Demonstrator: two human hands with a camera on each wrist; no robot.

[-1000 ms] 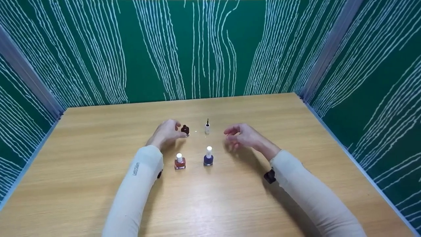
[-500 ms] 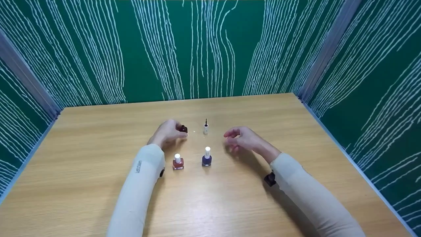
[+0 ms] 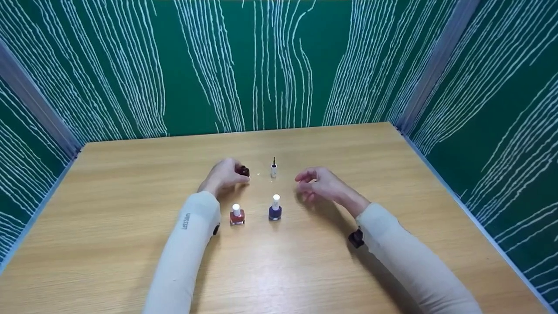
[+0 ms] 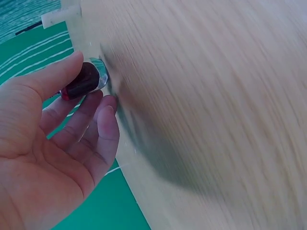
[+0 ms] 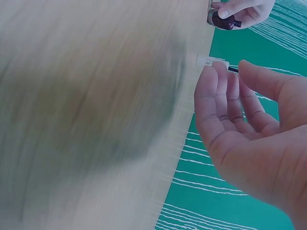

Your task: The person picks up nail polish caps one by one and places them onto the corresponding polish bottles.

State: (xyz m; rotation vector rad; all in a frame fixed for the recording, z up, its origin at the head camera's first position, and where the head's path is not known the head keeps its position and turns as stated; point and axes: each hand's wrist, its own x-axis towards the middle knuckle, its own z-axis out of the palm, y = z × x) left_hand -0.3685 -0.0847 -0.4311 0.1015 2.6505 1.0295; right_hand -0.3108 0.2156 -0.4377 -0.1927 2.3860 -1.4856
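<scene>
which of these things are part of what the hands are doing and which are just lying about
Likely in use:
dark uncapped bottle, held by the left hand
white brush cap, standing brush up, between that bottle and the right hand, which holds nothing

Likely just standing by:
red bottle, capped, untouched
blue bottle, capped, untouched

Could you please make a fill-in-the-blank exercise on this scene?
The left hand holds the dark nail polish bottle, while the right hand holds ____.
The white cap stands with its brush pointing ____.
In the head view, the blue nail polish bottle is to the ____ of the red nail polish bottle.
Of the three bottles, ____ have their caps on.

Missing words: nothing; upward; right; two.
</scene>
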